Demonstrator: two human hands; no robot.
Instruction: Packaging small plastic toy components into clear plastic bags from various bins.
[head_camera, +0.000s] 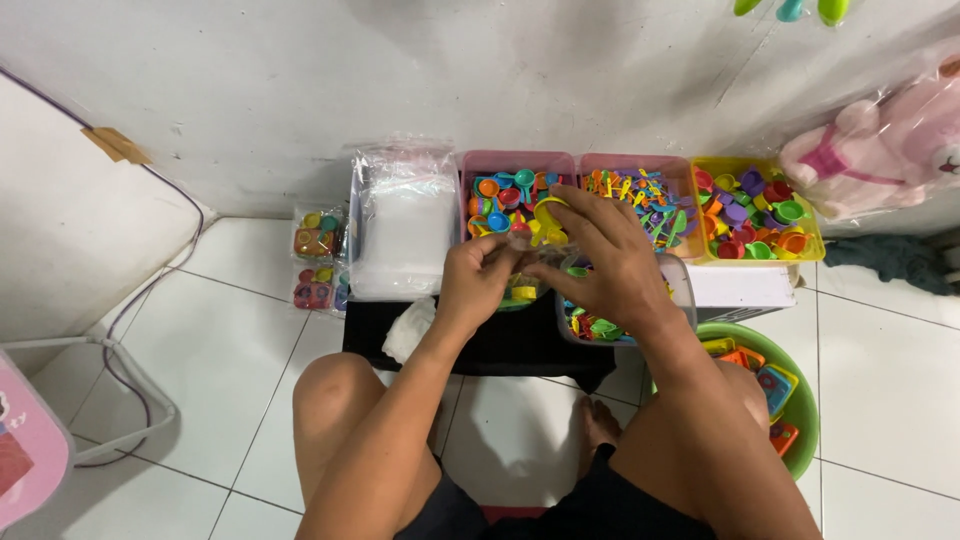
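Hands meet over the middle of a low black bench (520, 345), both working on a small clear plastic bag (535, 262) held between them. The left hand (478, 280) pinches the bag's near-left edge with curled fingers; the right hand (605, 262) is closed over its top and right side, fingers arched, with a yellow toy piece (547, 212) showing just above the knuckles. The bag lies directly in front of the person, touching both hands, its long axis roughly left to right; neither hand is clearly nearer.

Behind the hands stands a row of trays: a pink tray of small cups and spoons (512, 185), a second pink tray of thin bright utensils (640, 190), and a yellow tray of tiny cups (757, 210), all hard glossy plastic. To the left rests a stack of soft clear bags (402, 230). A clear tub (600, 322) sits under the right wrist, and a green basin (790, 400) stands on the tiled floor beside the right knee.
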